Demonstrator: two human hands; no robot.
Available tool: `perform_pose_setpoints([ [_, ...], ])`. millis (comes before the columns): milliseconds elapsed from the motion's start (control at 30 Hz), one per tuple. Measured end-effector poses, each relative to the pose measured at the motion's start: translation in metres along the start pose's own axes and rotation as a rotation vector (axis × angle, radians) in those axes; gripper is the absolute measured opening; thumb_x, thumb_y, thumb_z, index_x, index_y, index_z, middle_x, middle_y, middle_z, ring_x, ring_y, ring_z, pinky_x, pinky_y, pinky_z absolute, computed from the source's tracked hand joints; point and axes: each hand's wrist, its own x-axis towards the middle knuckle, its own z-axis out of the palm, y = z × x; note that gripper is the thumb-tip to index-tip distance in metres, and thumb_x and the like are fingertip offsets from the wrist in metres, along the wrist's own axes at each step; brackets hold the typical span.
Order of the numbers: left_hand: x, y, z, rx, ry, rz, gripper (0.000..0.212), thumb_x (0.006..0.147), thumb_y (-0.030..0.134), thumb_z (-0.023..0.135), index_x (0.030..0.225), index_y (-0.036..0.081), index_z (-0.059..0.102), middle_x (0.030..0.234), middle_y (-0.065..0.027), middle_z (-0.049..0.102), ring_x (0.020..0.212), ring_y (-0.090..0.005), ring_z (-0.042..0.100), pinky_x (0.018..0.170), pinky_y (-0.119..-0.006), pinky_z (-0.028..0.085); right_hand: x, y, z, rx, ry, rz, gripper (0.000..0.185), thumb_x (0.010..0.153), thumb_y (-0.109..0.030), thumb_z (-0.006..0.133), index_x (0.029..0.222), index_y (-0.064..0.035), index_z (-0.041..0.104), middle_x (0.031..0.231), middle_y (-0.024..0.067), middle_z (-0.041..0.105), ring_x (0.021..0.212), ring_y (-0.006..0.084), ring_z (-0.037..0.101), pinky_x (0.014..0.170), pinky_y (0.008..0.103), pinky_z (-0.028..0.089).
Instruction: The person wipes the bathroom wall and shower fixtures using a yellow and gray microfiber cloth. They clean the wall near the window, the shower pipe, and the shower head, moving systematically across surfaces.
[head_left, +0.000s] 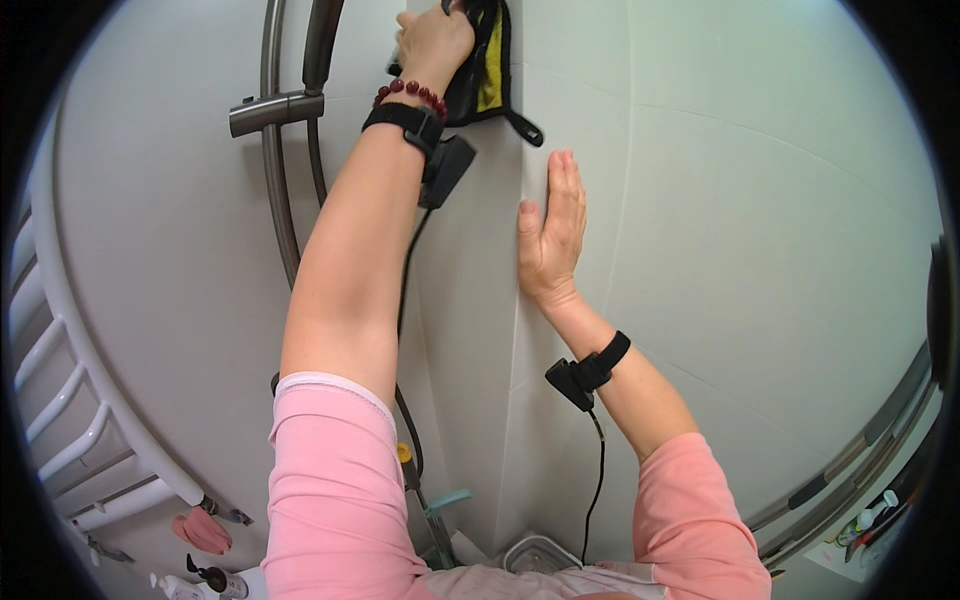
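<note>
My left hand (437, 43) reaches high up and grips a black and yellow cleaning cloth (491, 64) near the pale tiled wall. A hanging loop trails from the cloth's lower corner. A red bead bracelet (412, 90) and a black strap with a small device (448, 172) sit on that wrist. Lower and to the right, my right hand (553, 232) lies flat on the wall's projecting corner (517, 322), thumb apart from the fingers, holding nothing. Its wrist also bears a strapped black device (574, 382). The upper part of the cloth is cut off by the picture's edge.
A shower rail (274, 172) with a handset holder (277, 112) stands left of my left arm. A white towel radiator (67, 300) curves along the left wall. Below are pump bottles (217, 581), a pink cloth (202, 531) and a grey basket (541, 553). Cables hang from both wrist devices.
</note>
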Motion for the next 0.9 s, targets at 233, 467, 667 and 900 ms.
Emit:
perform_pose_setpoints([
  [233, 0.023, 0.056, 0.006, -0.535, 0.12, 0.316, 0.055, 0.105, 0.036, 0.047, 0.141, -0.006, 0.048, 0.129, -0.032, 0.061, 0.116, -0.0467, 0.06, 0.097, -0.047, 0.05, -0.001, 0.001, 0.0, 0.0, 0.004, -0.007, 0.068, 0.1, -0.036, 0.048, 0.158, -0.0036, 0.031, 0.162, 0.0203, 0.031, 0.151, 0.0364, 0.026, 0.123, 0.053, 0.016],
  [467, 0.067, 0.031, 0.039, -0.377, 0.187, 0.52, 0.073, 0.104, 0.047, 0.046, 0.155, -0.003, 0.03, 0.16, -0.028, 0.031, 0.149, -0.0408, 0.027, 0.123, -0.045, 0.022, -0.001, -0.003, -0.002, -0.019, 0.009, -0.04, 0.067, 0.099, -0.032, 0.048, 0.157, -0.0015, 0.031, 0.161, 0.0219, 0.031, 0.151, 0.0371, 0.026, 0.123, 0.0528, 0.017],
  [667, 0.144, -0.049, 0.066, -0.194, 0.172, 0.355, 0.058, 0.109, 0.035, 0.032, 0.154, -0.001, 0.033, 0.157, -0.0268, 0.036, 0.146, -0.0419, 0.033, 0.119, -0.047, 0.029, 0.0, -0.002, -0.005, -0.026, 0.003, -0.056, 0.068, 0.099, -0.032, 0.049, 0.156, 0.0011, 0.033, 0.16, 0.0231, 0.032, 0.149, 0.0392, 0.028, 0.122, 0.0523, 0.019],
  [900, 0.171, -0.141, 0.089, 0.474, 0.293, 0.647, 0.044, 0.1, 0.007, 0.036, 0.139, -0.009, 0.047, 0.147, -0.0332, 0.044, 0.127, -0.0474, 0.051, 0.102, -0.052, 0.047, 0.001, -0.001, -0.005, 0.012, 0.012, -0.074, 0.067, 0.098, -0.03, 0.05, 0.154, 0.0022, 0.034, 0.158, 0.0248, 0.034, 0.148, 0.0403, 0.029, 0.12, 0.0527, 0.021],
])
